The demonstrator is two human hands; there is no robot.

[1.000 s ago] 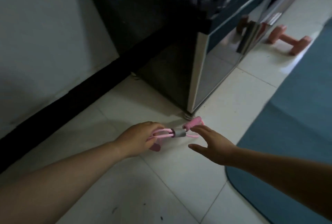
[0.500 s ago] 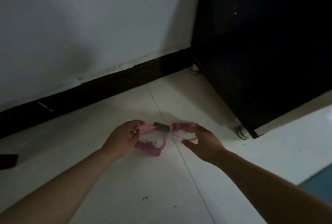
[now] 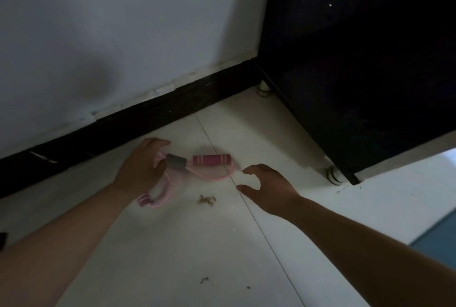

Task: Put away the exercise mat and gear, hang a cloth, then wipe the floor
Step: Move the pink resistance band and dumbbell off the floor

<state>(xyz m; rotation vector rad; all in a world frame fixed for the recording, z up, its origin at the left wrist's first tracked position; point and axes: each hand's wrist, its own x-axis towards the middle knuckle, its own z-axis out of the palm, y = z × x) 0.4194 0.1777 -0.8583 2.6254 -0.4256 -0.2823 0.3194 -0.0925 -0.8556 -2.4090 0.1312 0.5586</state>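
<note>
White floor tiles (image 3: 172, 245) are running up to a black baseboard (image 3: 123, 119) under a pale wall (image 3: 98, 35), and the light is dim. Coming in from the lower left, the left hand (image 3: 142, 168) is reaching down onto the floor and closing over the left loop of a pink resistance band (image 3: 211, 160). Its fingers (image 3: 158, 144) are curling round the cord right beside the grey connector (image 3: 176, 161), which is sticking out from under them. One pink foam handle (image 3: 144, 200) is poking out below the wrist, lying on the tile.

To the right of the connector the other loop is lying flat on the floor, its darker pink handle on the far side and its thin cord bowing toward the camera. A small clump of debris (image 3: 206, 200) is sitting just nearer than that cord.

Further right, the right hand (image 3: 267, 189) is hovering low with forefinger and thumb spread in a wide curve, holding nothing; the forefinger tip is sitting just beside the loop's right end, not clearly touching it.

Beyond it a dark cabinet (image 3: 357, 60) is standing on a round foot (image 3: 334, 175), and a corner of the blue exercise mat (image 3: 439, 237) is showing at the right edge.
</note>
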